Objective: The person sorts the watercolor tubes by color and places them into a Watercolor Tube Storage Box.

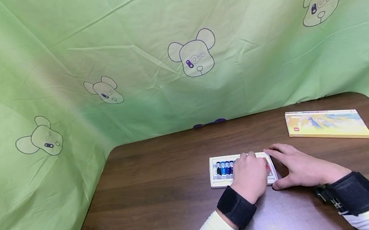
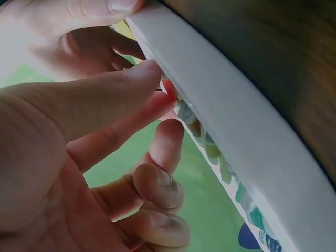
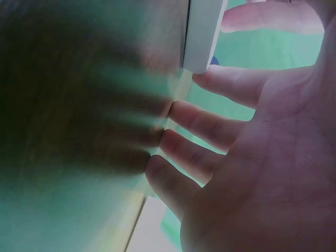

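A white tray (image 1: 222,183) of paint tubes (image 1: 223,168) lies on the table. My left hand (image 1: 249,175) reaches over its middle. In the left wrist view its thumb and index finger pinch a red paint tube (image 2: 169,89) at the tray's edge, while the other fingers curl loosely. At the tray's right end is my right hand (image 1: 298,166), thumb by the near corner and index finger by the far corner. The right wrist view shows its fingers (image 3: 210,126) spread, one touching the tray's corner (image 3: 202,47). Part of the tube row is hidden beneath my left hand.
A flat yellow box (image 1: 327,124) with a painted picture lies at the back right of the brown wooden table (image 1: 152,193). Green cloth (image 1: 138,60) printed with bear outlines hangs behind the table and on its left side.
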A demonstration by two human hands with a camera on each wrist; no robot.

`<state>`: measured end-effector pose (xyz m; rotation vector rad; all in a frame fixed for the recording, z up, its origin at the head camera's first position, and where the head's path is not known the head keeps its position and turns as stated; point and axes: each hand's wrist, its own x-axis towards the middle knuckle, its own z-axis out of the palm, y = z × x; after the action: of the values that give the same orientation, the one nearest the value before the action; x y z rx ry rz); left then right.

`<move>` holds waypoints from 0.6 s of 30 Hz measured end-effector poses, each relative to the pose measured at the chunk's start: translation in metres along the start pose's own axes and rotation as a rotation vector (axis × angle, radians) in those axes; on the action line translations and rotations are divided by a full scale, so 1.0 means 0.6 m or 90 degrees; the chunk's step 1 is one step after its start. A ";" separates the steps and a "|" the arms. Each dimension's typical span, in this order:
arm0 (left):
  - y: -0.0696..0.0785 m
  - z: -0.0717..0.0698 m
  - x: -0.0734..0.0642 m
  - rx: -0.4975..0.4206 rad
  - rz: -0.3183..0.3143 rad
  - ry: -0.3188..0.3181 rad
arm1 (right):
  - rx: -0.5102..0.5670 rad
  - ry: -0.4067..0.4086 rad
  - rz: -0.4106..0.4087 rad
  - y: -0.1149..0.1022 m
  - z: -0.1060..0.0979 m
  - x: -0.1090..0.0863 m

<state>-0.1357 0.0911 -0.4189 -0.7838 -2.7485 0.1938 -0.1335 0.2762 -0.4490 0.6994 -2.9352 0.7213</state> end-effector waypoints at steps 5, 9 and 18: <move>-0.003 0.002 0.003 -0.013 -0.007 -0.011 | 0.005 -0.002 0.001 -0.001 -0.001 0.001; -0.005 0.002 0.003 -0.016 -0.005 -0.007 | 0.008 -0.004 0.002 -0.002 -0.001 0.000; -0.048 -0.002 0.010 -0.096 0.127 -0.021 | 0.011 -0.014 0.006 -0.001 -0.004 0.001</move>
<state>-0.1546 0.0700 -0.4105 -1.1051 -2.7376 0.0395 -0.1335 0.2764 -0.4467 0.6997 -2.9577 0.7462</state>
